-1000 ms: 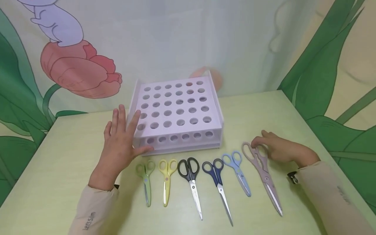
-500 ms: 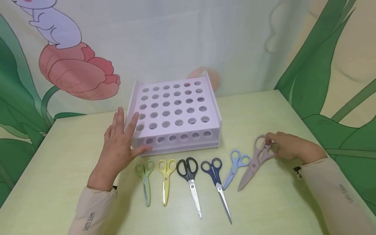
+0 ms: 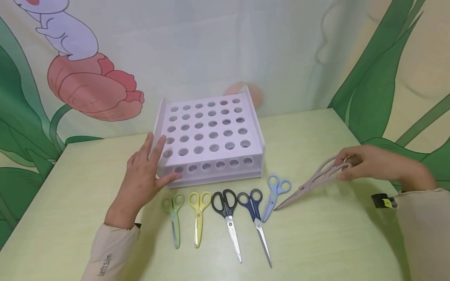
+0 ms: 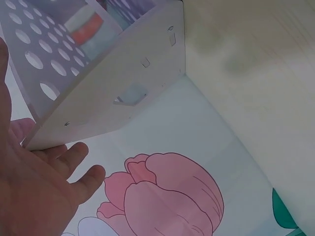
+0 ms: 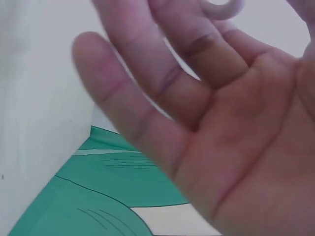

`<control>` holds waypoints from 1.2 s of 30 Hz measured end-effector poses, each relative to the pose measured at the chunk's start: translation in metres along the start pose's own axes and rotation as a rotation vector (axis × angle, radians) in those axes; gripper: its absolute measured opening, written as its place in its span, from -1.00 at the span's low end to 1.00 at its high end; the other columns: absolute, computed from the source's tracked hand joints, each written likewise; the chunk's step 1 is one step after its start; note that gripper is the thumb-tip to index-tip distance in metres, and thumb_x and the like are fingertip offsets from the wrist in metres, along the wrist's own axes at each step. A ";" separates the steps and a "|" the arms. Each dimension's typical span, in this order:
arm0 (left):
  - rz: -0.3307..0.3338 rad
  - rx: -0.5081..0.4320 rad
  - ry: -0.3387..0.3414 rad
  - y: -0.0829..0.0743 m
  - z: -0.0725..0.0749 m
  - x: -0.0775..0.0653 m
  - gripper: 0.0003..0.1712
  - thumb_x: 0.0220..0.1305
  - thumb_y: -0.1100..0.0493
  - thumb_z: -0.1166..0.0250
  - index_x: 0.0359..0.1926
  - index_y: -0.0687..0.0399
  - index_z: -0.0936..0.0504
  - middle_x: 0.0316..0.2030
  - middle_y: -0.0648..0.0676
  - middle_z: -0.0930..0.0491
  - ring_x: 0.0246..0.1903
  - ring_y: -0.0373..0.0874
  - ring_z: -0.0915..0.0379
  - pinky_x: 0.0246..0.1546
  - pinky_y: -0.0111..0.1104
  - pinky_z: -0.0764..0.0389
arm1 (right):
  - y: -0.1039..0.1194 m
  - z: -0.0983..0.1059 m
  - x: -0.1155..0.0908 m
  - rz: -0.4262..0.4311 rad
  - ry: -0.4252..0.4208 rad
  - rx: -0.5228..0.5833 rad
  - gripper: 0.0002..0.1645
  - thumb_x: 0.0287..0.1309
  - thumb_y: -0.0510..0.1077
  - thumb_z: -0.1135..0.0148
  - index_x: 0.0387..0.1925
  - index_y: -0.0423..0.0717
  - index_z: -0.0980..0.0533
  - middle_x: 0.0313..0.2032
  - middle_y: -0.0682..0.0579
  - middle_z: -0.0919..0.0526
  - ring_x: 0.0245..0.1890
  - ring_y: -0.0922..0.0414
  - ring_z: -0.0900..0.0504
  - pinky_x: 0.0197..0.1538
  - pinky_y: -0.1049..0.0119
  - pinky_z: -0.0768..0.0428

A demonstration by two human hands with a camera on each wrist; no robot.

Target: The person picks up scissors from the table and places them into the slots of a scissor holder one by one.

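My right hand [image 3: 369, 164] pinches the handle loops of the dusty-pink scissors [image 3: 309, 182] in the head view. They slant with the handles raised and the tip low at the left, right by the light-blue scissors [image 3: 273, 197]. In the right wrist view the palm and fingers [image 5: 162, 83] cover most of the frame, with just a bit of a handle loop [image 5: 224, 9] at the top. My left hand [image 3: 138, 179] rests at the front left corner of the white rack [image 3: 207, 148], fingers spread along its side and thumb at the front. The rack's side panel [image 4: 118, 93] shows in the left wrist view.
Left of the light-blue pair lie navy scissors [image 3: 254, 207], black-handled scissors [image 3: 227, 218], yellow scissors [image 3: 199, 218] and green scissors [image 3: 174, 218] in a row. The rack has rows of round holes. A printed curtain [image 3: 288, 50] hangs behind the table [image 3: 88, 187].
My right hand has lifted the pink scissors' handles and drawn them right, swinging the tip left. The light-blue scissors have turned, tip now leftward beside the navy pair, which shifted slightly left.
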State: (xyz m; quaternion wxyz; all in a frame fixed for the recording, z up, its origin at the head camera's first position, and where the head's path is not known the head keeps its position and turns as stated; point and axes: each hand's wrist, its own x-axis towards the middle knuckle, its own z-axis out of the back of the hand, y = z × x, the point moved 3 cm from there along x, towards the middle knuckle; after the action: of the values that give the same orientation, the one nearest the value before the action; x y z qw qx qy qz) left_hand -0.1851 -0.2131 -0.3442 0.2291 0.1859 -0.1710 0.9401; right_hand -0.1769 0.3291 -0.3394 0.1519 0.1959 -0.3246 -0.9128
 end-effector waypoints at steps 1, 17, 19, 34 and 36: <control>0.001 -0.003 0.001 0.000 0.000 0.000 0.25 0.02 -0.06 -0.60 0.59 0.06 -0.04 0.51 0.45 0.08 0.37 0.47 -0.09 0.23 0.34 -0.13 | 0.000 0.001 -0.001 -0.003 -0.020 -0.013 -0.63 0.26 -0.02 -0.40 0.04 -0.05 -0.58 -0.17 0.07 -0.68 -0.16 0.13 -0.60 -0.15 0.28 -0.56; 0.082 -0.008 0.020 0.016 0.018 -0.018 0.20 0.08 -0.01 -0.57 0.58 0.05 -0.04 0.52 0.42 0.11 0.26 0.63 -0.11 0.22 0.38 -0.07 | 0.017 -0.019 0.043 0.123 0.207 0.428 -0.61 0.29 -0.32 -0.25 0.07 -0.50 -0.44 -0.12 -0.28 -0.70 -0.14 -0.27 -0.72 -0.01 0.09 -0.67; 0.084 -0.008 0.010 0.019 0.022 -0.021 0.19 0.07 0.01 -0.57 0.58 0.06 -0.05 0.52 0.43 0.11 0.24 0.65 -0.13 0.21 0.38 -0.08 | 0.021 -0.021 0.048 0.134 0.206 0.440 -0.60 0.29 -0.30 -0.28 0.07 -0.48 -0.47 -0.12 -0.27 -0.71 -0.13 -0.26 -0.71 -0.01 0.07 -0.67; 0.098 -0.073 -0.002 0.023 0.029 -0.017 0.18 0.09 0.00 -0.57 0.57 0.18 -0.06 0.51 0.44 0.04 0.33 0.55 -0.09 0.13 0.44 -0.13 | 0.060 -0.002 0.034 0.275 -0.049 0.374 -0.63 0.31 -0.26 -0.32 0.12 -0.19 -0.52 -0.08 -0.16 -0.71 -0.12 -0.10 -0.73 0.01 0.17 -0.65; 0.113 -0.083 0.018 0.024 0.030 -0.015 0.20 0.08 -0.02 -0.58 0.57 0.21 -0.06 0.51 0.44 0.04 0.34 0.54 -0.09 0.13 0.44 -0.14 | 0.070 0.002 0.030 0.353 -0.092 0.419 -0.63 0.38 -0.38 -0.18 0.18 -0.25 -0.49 -0.05 -0.17 -0.70 -0.13 -0.11 -0.74 -0.01 0.14 -0.67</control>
State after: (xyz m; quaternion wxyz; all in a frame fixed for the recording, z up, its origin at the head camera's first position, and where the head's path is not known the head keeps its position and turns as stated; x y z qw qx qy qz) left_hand -0.1766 -0.2508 -0.3295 0.1845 0.1580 -0.2179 0.9453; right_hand -0.1936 0.2662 -0.3000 0.2497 0.1220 -0.5421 -0.7930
